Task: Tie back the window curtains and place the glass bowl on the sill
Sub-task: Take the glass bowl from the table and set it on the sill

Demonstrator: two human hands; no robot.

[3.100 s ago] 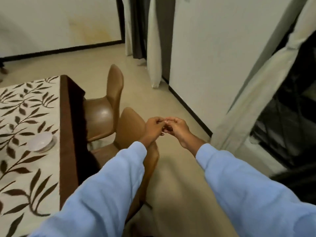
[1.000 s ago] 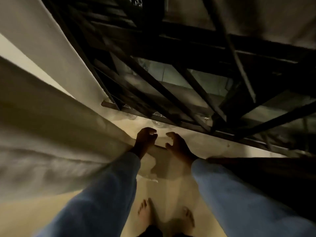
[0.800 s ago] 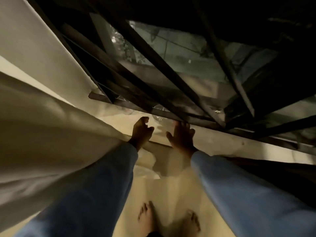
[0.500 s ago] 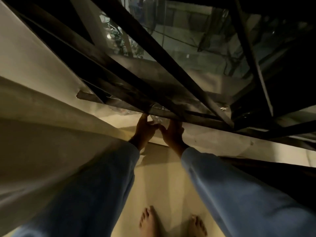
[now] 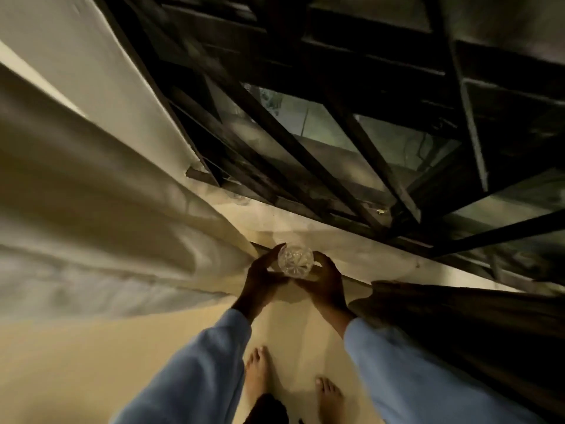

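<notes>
A pale cream fabric curtain (image 5: 91, 224) hangs gathered on the left, its edge just beside the left hand (image 5: 260, 278). That hand curls round one side of a small round cut-glass bowl (image 5: 295, 260), and the right hand (image 5: 324, 281) curls round the other. They hold it at the near edge of the pale beige window sill (image 5: 382, 254). Dark metal window bars (image 5: 305, 148) stand beyond, and a dark fabric curtain (image 5: 458, 316) hangs on the right.
</notes>
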